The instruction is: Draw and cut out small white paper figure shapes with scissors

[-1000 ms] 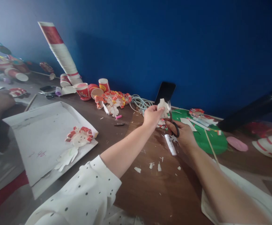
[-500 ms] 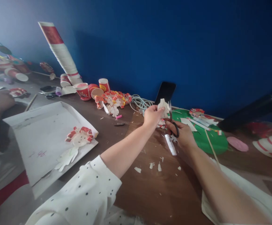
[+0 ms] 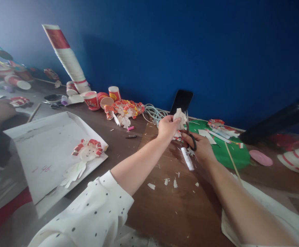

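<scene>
My left hand (image 3: 168,127) pinches a small white paper cutout (image 3: 180,118) with a narrow neck at its top, held up off the table. My right hand (image 3: 202,148) grips black-handled scissors (image 3: 192,141), fingers in the loops. Their blades point up along the right edge of the cutout; whether they are fully closed I cannot tell. Below the hands lies a white glue stick (image 3: 187,159). A red-and-white paper piece (image 3: 177,136) is partly hidden behind my hands. Paper scraps (image 3: 175,183) are scattered on the brown table (image 3: 159,209).
On the left, a paper doll (image 3: 89,152) lies on a large white envelope (image 3: 46,147), near another person's hand (image 3: 0,113). Paper cups (image 3: 91,100), decorated dolls (image 3: 128,109), a cable (image 3: 154,112) and a phone (image 3: 182,101) line the blue wall. At right is a green sheet (image 3: 231,156).
Hardly anything differs. My hands, the cutout and the scissors stay in almost the same place; the other person's hand at the left has shifted slightly.
</scene>
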The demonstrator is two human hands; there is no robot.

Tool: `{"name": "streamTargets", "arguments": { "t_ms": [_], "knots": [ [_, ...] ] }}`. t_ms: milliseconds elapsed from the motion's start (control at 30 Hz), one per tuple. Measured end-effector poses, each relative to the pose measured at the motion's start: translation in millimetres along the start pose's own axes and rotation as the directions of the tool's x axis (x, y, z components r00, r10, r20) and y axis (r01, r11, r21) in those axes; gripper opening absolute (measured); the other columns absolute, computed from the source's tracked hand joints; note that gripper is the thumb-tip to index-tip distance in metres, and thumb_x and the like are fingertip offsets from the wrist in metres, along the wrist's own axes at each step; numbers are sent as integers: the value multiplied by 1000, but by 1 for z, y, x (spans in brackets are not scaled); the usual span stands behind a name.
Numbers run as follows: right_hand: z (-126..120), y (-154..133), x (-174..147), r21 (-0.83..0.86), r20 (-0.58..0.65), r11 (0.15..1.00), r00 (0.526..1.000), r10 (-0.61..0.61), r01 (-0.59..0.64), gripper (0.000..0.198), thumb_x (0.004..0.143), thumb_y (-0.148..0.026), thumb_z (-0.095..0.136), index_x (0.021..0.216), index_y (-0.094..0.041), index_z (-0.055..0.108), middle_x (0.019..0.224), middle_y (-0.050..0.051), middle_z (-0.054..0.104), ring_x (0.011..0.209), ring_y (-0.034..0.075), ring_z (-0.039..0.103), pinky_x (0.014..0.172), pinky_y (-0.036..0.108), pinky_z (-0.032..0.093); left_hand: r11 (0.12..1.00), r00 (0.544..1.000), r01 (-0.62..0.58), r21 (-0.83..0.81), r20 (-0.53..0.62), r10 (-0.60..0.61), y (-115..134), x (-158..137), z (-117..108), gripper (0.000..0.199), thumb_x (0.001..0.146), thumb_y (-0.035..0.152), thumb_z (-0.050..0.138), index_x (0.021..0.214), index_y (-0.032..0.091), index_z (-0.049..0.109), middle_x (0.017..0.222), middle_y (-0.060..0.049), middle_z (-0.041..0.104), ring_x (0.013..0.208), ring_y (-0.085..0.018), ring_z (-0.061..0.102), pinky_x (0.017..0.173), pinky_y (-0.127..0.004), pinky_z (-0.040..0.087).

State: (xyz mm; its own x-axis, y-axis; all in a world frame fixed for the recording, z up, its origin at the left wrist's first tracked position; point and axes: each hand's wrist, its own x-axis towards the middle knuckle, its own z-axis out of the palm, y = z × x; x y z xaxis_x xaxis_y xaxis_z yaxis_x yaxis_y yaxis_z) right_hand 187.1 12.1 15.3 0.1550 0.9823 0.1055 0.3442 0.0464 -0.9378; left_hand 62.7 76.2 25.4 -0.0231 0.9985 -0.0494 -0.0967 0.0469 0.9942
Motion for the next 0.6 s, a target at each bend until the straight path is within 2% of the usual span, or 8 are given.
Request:
{"name": "streamTargets", "arguments": {
  "t_ms": [100, 200, 267, 400, 600],
  "knots": [
    [1, -4, -2, 7, 1, 1000, 1000, 3, -3, 43, 72, -55, 72, 54, -18, 60, 52, -2, 50, 52, 10, 39, 51, 26, 33, 1000, 1000, 10, -4, -1, -10, 1, -1, 0, 14, 76, 31, 66, 75, 19, 60, 63, 1, 59, 57, -11, 52, 59, -23, 42],
    [0, -4, -2, 8, -5, 1000, 1000, 17, -17, 45, 71, -56, 73, 52, -18, 58, 53, -2, 50, 52, 10, 39, 50, 26, 32, 1000, 1000, 7, -9, 3, -7, 1, -1, -1, 14, 76, 31, 66, 75, 19, 60, 63, 1, 59, 56, -11, 52, 58, -23, 42],
    [-1, -1, -1, 2, 3, 1000, 1000, 27, -27, 42, 70, -56, 74, 56, -18, 62, 54, -2, 51, 53, 10, 40, 51, 26, 32, 1000, 1000, -5, -9, 3, 5, 0, -1, -1, 13, 77, 31, 65, 75, 19, 61, 64, 1, 60, 57, -11, 53, 58, -23, 42],
    [-2, 5, 3, 17, -1, 1000, 1000, 26, -26, 38, 70, -55, 74, 80, -18, 73, 53, -3, 52, 53, 12, 43, 51, 26, 32, 1000, 1000, -7, -9, 5, 7, 0, 0, 0, 13, 77, 30, 65, 73, 19, 59, 65, 1, 60, 58, -11, 53, 58, -23, 42],
    [-1, 4, 2, -5, -24, 1000, 1000, 16, -16, 40, 70, -56, 73, 78, -17, 73, 51, -2, 52, 51, 11, 41, 49, 27, 31, 1000, 1000, -8, 5, -3, 8, 0, 0, 0, 15, 77, 31, 65, 72, 19, 58, 62, 1, 57, 55, -10, 50, 56, -23, 40]
  ]
}}
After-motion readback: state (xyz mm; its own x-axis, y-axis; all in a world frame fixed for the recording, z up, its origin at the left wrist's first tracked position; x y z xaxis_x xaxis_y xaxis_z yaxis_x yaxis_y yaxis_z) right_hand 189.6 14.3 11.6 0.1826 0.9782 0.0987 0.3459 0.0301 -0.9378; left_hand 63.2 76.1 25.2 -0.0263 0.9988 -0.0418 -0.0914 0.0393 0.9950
